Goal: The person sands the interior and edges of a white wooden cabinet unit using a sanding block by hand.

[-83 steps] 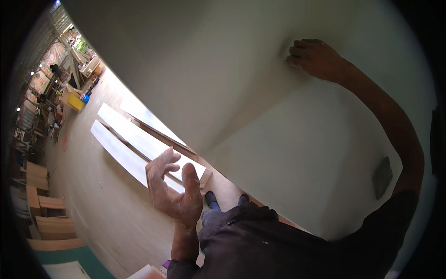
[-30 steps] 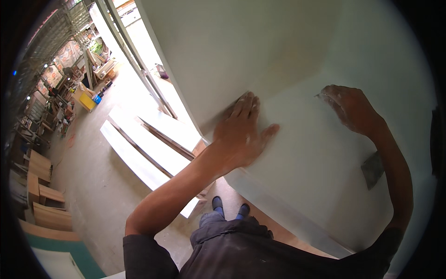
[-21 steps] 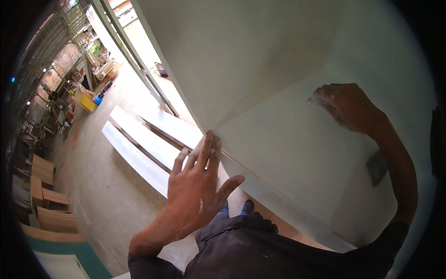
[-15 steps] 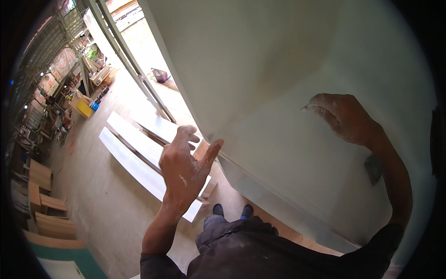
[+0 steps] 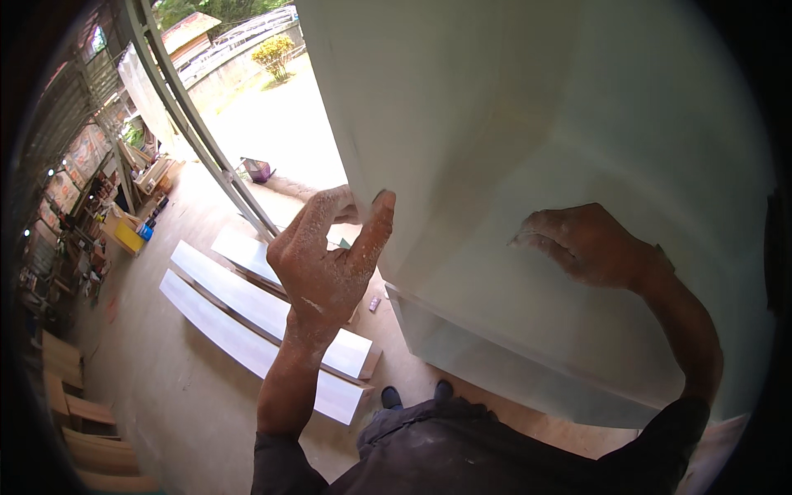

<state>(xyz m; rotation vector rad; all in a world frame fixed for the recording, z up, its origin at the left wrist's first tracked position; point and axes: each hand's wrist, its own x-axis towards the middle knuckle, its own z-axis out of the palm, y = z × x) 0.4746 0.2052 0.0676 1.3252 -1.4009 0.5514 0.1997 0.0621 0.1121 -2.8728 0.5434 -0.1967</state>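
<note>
A large pale grey-white panel [image 5: 470, 190] fills the right side of the view, with a boxy lower ledge [image 5: 470, 355] along its bottom. My left hand [image 5: 318, 256], dusted white, is raised by the panel's left edge. Its thumb and curled fingers are apart, and nothing shows between them; whether they touch the edge I cannot tell. Over the panel's face hangs my right hand [image 5: 590, 247], its whitened fingertips pinched together and pointing left. What they hold, if anything, is too small to make out. A small dark patch [image 5: 664, 257] shows behind the right wrist.
Several long white boards [image 5: 247, 318] lie at the left on the concrete floor [image 5: 198, 396]. Brown wooden pieces [image 5: 99, 450] are at the lower left. A metal door frame [image 5: 198, 124] stands before a bright yard. Clutter and a yellow box [image 5: 124, 235] line the far left.
My left hand has risen up to the panel's edge. The right hand has moved a little down and left across the panel. The view has shifted, showing more yard.
</note>
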